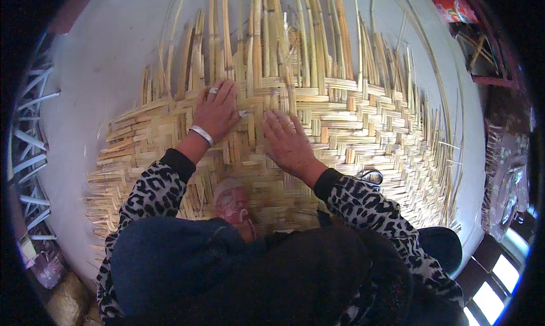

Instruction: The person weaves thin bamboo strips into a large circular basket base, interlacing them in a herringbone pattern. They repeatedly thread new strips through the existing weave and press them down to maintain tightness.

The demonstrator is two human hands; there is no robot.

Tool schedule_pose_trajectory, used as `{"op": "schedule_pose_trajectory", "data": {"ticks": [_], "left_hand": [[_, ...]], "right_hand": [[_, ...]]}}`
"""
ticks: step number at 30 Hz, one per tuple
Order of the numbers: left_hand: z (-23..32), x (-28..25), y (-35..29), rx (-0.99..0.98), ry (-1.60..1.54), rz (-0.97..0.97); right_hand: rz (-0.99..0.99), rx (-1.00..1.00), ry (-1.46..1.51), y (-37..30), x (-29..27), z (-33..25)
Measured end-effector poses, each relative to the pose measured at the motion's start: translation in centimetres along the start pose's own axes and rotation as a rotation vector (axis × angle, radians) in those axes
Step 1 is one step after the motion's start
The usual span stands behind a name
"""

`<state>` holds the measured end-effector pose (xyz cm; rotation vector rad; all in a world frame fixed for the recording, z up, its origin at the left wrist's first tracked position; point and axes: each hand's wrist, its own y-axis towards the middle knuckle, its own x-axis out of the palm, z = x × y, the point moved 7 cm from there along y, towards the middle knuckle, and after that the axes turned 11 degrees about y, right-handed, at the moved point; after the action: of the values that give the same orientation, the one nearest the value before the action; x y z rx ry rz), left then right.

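The woven mat (369, 124) is spread across the pale floor (79, 110), beneath both hands. The left hand (217, 111) is laid palm down near its upper edge, fingers extended, thumb spread rightward. The right hand (290, 145) is placed slightly lower, opened flat, fingers angled up-left. Both patterned sleeves (154, 187) are stretched forward, slanted inward.

A broad, straw-yellow woven mat (352, 133) is being supported flat by the pale floor (85, 116). Its weave is being formed by split strips crossing in stepped blocks. Its far edge is being extended by long unwoven stalks (258, 42), fanning outward unevenly.
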<state>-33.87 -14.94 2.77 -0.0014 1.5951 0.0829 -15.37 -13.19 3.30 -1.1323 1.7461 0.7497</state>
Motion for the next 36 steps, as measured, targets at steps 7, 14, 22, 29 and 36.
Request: {"op": "schedule_pose_trajectory", "data": {"ticks": [7, 14, 22, 29, 36], "left_hand": [[0.5, 0.1, 0.6, 0.071, 0.099, -0.013], [0.8, 0.5, 0.9, 0.038, 0.119, 0.022], [1.3, 0.1, 0.8, -0.041, 0.088, 0.018], [0.9, 0.9, 0.4, -0.070, 0.053, 0.029], [1.4, -0.3, 0.9, -0.065, 0.007, 0.017]], "right_hand": [[0.227, 0.155, -0.083, -0.5, -4.4, 4.5], [0.193, 0.342, 0.322, 2.4, -5.2, 9.9], [0.005, 0.496, 0.495, 10.7, -3.0, 15.8], [0.042, 0.451, 0.596, 8.9, -3.2, 17.1], [0.171, 0.463, 0.506, 8.1, -2.9, 17.4]]}}
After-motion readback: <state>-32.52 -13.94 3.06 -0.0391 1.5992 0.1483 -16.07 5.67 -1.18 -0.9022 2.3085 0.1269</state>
